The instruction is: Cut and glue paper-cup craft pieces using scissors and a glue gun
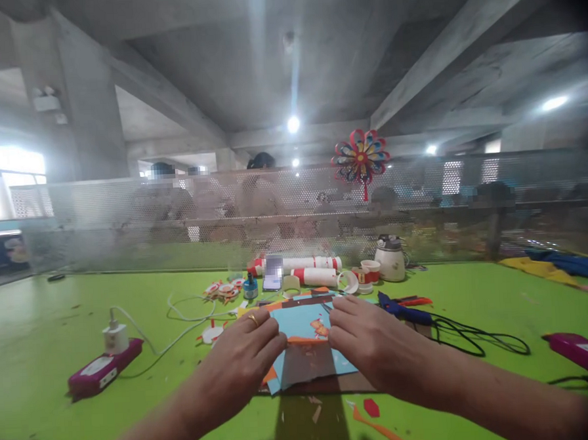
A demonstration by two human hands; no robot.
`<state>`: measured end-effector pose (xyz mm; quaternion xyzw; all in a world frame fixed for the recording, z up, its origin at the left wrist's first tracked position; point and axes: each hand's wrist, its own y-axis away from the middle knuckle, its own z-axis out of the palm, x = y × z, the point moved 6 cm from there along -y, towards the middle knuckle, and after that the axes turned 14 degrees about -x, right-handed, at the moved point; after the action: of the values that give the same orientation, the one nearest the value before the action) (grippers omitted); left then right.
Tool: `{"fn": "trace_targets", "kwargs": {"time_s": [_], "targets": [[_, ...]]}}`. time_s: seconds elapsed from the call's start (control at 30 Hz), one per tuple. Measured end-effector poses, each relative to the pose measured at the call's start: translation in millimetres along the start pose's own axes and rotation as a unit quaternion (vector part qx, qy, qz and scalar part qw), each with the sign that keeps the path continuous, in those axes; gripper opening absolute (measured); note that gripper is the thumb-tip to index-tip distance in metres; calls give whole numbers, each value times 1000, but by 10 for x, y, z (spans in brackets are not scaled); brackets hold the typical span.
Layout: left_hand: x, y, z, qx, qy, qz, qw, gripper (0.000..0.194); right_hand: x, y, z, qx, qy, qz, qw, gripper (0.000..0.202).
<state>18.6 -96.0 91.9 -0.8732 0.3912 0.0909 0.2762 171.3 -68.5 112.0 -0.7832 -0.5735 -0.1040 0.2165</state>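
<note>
Light blue paper (293,325) lies in front of me, with a small orange cut-out figure (320,327) on it. A thin orange paper strip (306,341) stretches across the blue paper between my hands. My left hand (254,347) has its fingers curled at the strip's left end; a ring is on one finger. At the right end my right hand (361,331) is closed the same way, beside the figure. The fingertips of both hands are partly hidden. More orange and dark brown paper shows beneath and behind the blue paper.
A blue glue gun (410,311) with a black cord lies to the right. Purple power strips (105,369) sit at both sides. Behind are a phone (272,273), a blue bottle (250,286), tape rolls (347,282), paper cups (370,270) and a white jug (389,259). Scraps (371,408) lie near the front.
</note>
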Motion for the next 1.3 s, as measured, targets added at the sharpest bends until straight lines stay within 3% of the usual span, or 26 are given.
{"fn": "trace_targets", "kwargs": {"time_s": [0.2, 0.37, 0.5, 0.57, 0.63, 0.67, 0.7, 0.77, 0.83, 0.93, 1.07, 1.2, 1.3], "targets": [[29, 51, -178, 10, 18, 0, 1000, 15, -59, 6, -130, -11, -16, -4, 1000, 23], [12, 71, -244, -16, 25, -18, 999, 16, -118, -4, -140, -9, -3, -13, 1000, 22], [-203, 91, -144, 6, 61, -43, 997, 19, -89, -27, -111, 1, 45, 4, 999, 15], [-430, 152, -71, 72, 117, -134, 981, 24, 6, -61, -104, 13, 73, 43, 996, 15], [-660, 261, 95, 122, 225, -294, 921, 23, 131, -115, -109, 28, 88, 98, 991, 19], [-710, 302, 218, 131, 305, -358, 873, 29, 186, -150, -112, 34, 91, 123, 988, 21], [-688, 284, 365, 116, 405, -382, 823, 35, 224, -191, -113, 39, 92, 141, 985, 21], [-504, 128, 593, 70, 586, -370, 717, 40, 239, -287, -103, 45, 94, 159, 982, 20], [-351, -48, 629, 114, 684, -363, 623, 43, 180, -391, -70, 46, 94, 148, 983, 18], [-271, -302, 535, 230, 761, -318, 517, 37, 63, -503, 12, 45, 91, 124, 987, 14], [-306, -440, 530, 274, 754, -320, 505, 35, 41, -523, 128, 49, 70, 140, 987, 15], [-417, -432, 707, 275, 739, -332, 518, 33, 92, -428, 277, 43, 18, 166, 985, 15], [-651, -399, 894, 276, 714, -349, 541, 34, 250, -261, 448, 26, -37, 207, 977, 20]]}}
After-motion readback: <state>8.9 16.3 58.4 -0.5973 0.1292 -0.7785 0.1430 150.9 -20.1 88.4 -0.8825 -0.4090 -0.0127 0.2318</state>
